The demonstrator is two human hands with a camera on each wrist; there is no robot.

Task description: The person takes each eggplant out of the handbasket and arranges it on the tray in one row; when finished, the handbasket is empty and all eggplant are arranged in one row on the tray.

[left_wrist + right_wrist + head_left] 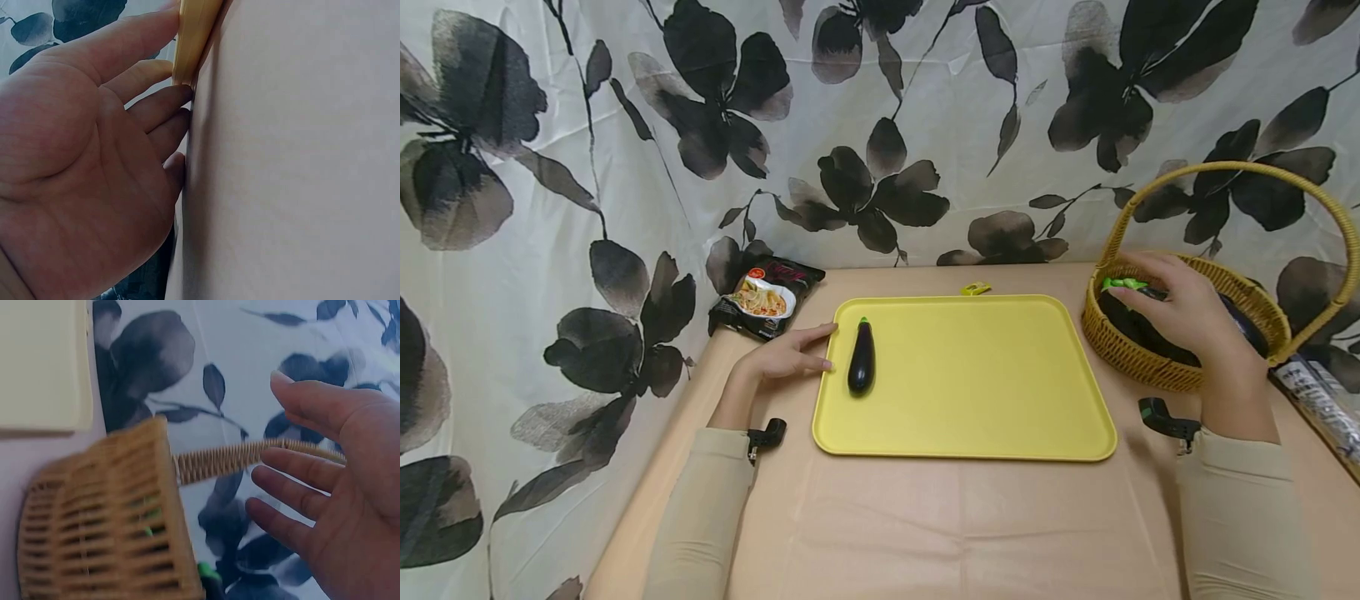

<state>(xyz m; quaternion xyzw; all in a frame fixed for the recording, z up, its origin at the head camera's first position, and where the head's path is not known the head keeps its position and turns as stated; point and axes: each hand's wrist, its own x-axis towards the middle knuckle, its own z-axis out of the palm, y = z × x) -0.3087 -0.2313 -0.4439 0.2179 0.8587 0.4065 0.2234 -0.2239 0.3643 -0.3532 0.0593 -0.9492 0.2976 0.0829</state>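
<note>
A yellow tray [970, 375] lies on the table, with one small dark eggplant [862, 360] near its left end. My left hand [786, 354] touches the tray's left edge with its fingers extended; the left wrist view shows the fingertips at the tray rim [197, 37]. Over the wicker basket [1138, 367] at the right hovers my right hand [1180, 304], fingers spread and nothing in them. Dark eggplants [1243, 323] with green stem ends lie in the basket, partly hidden by this hand. The right wrist view shows the hand [337, 469] above the basket's rim.
A black noodle packet [763, 296] sits behind my left hand. Beyond the tray's far edge lies a small yellow object [976, 288]. The basket's tall handle [1262, 169] arches up on the right, and a long printed package [1318, 400] lies beside the basket.
</note>
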